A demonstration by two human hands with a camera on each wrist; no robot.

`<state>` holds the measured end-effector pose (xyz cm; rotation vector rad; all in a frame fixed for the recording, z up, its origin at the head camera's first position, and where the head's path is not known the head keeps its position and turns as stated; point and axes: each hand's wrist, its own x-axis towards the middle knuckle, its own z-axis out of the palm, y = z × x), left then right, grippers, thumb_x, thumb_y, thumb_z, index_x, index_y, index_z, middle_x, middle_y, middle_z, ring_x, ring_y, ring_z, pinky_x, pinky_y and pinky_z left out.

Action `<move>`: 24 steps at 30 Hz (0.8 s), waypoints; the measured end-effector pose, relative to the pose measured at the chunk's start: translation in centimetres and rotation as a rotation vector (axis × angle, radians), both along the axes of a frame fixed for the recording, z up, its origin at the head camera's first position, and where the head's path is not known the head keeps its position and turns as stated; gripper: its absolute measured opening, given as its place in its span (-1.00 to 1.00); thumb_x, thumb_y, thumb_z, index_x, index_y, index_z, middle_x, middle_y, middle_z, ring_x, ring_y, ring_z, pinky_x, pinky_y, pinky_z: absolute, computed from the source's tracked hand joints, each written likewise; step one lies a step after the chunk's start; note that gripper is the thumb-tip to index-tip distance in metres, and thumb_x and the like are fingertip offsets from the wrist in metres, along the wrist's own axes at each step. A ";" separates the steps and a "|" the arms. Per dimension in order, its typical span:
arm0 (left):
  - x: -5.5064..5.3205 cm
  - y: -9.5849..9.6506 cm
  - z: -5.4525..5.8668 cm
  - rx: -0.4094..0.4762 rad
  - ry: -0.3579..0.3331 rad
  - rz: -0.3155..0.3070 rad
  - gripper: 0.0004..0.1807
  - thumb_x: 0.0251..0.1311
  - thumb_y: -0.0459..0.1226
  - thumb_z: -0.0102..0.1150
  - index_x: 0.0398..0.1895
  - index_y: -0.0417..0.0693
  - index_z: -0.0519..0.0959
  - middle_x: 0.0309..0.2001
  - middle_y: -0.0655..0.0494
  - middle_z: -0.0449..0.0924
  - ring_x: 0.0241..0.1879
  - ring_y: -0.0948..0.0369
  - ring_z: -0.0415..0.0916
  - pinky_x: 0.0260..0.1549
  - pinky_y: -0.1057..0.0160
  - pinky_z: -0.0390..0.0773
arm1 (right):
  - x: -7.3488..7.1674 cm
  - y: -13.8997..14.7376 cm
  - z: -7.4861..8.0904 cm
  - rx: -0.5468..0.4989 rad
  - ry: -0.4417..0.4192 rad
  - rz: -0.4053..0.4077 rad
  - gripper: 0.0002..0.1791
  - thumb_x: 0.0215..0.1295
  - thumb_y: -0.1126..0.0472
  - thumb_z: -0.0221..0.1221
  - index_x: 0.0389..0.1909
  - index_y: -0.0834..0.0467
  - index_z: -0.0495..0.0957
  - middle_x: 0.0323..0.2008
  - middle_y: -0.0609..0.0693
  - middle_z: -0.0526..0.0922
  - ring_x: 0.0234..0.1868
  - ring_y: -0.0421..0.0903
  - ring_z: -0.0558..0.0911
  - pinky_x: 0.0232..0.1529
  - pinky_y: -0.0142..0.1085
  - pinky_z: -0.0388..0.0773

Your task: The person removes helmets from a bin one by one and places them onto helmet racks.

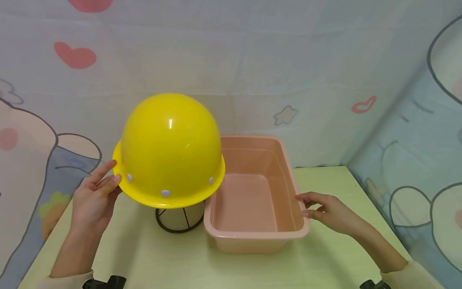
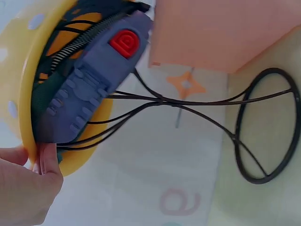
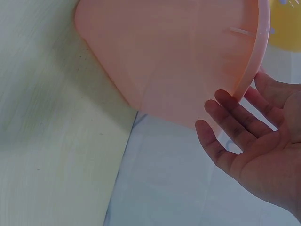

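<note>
A yellow hard hat [image 1: 171, 148] sits dome up over a black wire stand [image 1: 177, 231], at the left of a pink plastic basin [image 1: 260, 235]. My left hand [image 1: 94, 198] pinches the hat's brim at its left side, thumb on the outer face and fingers beneath. Inside the hat, the left wrist view shows a blue-grey strap adjuster [image 2: 89, 80] with a red button [image 2: 126, 43]. At the basin's right rim, my right hand [image 1: 332, 212] grips the edge between thumb and index finger, its other fingers loosely bent alongside the wall.
The pale wooden table [image 1: 321, 178] ends at a cloth backdrop [image 1: 252, 60] printed with hearts and cartoon figures. Another cloth panel [image 1: 415, 152] borders the right side. The basin holds nothing and stands close against the stand's right side.
</note>
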<state>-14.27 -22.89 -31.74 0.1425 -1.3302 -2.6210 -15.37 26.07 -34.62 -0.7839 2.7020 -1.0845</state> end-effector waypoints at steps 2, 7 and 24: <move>0.1 -0.1 -0.4 0.013 -0.012 -0.007 -0.64 -0.01 -0.52 0.23 -0.09 -0.11 0.60 -0.34 -0.01 0.64 -0.36 0.17 0.60 -0.27 0.34 0.56 | 0.0 0.0 0.0 0.001 0.000 0.001 -0.56 0.17 0.26 0.20 0.08 0.30 0.43 -0.10 0.08 0.56 -0.15 -0.05 0.53 -0.32 -0.33 0.54; 0.1 -0.1 -1.0 0.014 -0.020 -0.011 -0.58 0.00 -0.51 0.22 -0.01 -0.09 0.56 -0.29 0.00 0.64 -0.33 0.18 0.60 -0.25 0.33 0.55 | 0.0 0.0 -0.1 0.000 0.003 0.002 -0.56 0.17 0.26 0.20 0.08 0.30 0.44 -0.11 0.07 0.56 -0.15 -0.06 0.53 -0.33 -0.33 0.54; 0.1 0.0 -2.2 -0.040 -0.075 -0.021 -0.47 0.06 -0.43 0.23 0.14 -0.04 0.38 -0.27 0.10 0.62 -0.30 0.23 0.57 -0.26 0.38 0.55 | 0.2 -0.1 0.1 -0.006 -0.005 -0.001 -0.56 0.18 0.27 0.20 0.08 0.31 0.43 -0.11 0.08 0.56 -0.15 -0.08 0.53 -0.31 -0.33 0.54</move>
